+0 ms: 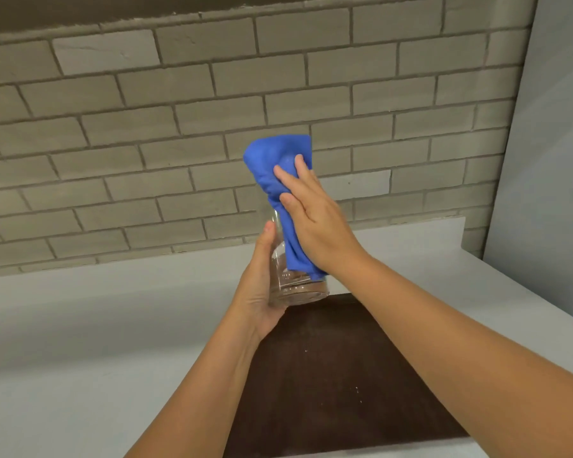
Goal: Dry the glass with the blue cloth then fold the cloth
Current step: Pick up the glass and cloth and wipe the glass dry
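At 12 o'clock over the dark brown mat [328,375], our left hand [258,292] gripped the likely slippery, fragile clear glass [298,292] near its base while our right hand [318,223] pressed the soft blue cloth [275,160] on it, fingers flat.

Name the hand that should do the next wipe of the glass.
Right. The right hand presses the blue cloth against the glass, while the left hand grips the glass near its base, steadying it.
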Action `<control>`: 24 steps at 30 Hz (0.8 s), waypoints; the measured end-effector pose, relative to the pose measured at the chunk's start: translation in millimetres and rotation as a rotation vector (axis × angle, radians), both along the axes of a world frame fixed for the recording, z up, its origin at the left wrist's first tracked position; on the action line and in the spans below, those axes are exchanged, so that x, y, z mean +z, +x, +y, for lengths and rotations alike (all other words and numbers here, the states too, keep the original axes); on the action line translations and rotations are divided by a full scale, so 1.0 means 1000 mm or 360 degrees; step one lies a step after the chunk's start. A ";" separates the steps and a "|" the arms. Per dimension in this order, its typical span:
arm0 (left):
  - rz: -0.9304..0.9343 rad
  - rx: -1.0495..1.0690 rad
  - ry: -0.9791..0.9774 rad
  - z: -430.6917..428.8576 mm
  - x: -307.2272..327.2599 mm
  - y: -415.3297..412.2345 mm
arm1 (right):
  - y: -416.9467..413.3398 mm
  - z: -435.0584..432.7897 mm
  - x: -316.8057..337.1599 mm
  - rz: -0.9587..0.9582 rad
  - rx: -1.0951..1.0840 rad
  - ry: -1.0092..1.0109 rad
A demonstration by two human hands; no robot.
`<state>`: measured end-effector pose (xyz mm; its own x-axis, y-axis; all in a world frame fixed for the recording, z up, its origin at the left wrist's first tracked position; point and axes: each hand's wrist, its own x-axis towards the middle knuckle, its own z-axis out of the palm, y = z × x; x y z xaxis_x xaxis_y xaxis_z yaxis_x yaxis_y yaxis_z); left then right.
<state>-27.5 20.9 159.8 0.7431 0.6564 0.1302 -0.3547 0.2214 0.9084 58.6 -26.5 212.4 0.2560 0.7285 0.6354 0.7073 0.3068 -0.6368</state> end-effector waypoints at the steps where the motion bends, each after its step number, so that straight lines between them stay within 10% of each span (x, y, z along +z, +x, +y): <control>1: -0.0032 0.0010 -0.0041 0.002 0.000 0.000 | -0.003 -0.004 -0.007 -0.0044 0.0030 0.0023; 9: -0.0206 -0.0057 -0.0322 0.001 -0.021 -0.010 | -0.011 -0.029 -0.047 -0.0194 0.0174 0.0058; 17: -0.0119 -0.0177 -0.0171 0.002 -0.016 0.000 | -0.003 -0.018 -0.026 0.0567 0.0086 0.0167; 24: -0.0335 -0.0297 -0.0297 0.007 -0.016 -0.004 | -0.029 -0.043 -0.056 0.0112 0.0148 0.0131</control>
<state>-32.0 28.4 143.7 0.8222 0.5387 0.1841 -0.4680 0.4556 0.7572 30.0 -69.4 155.9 0.2359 0.6973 0.6769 0.6277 0.4224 -0.6539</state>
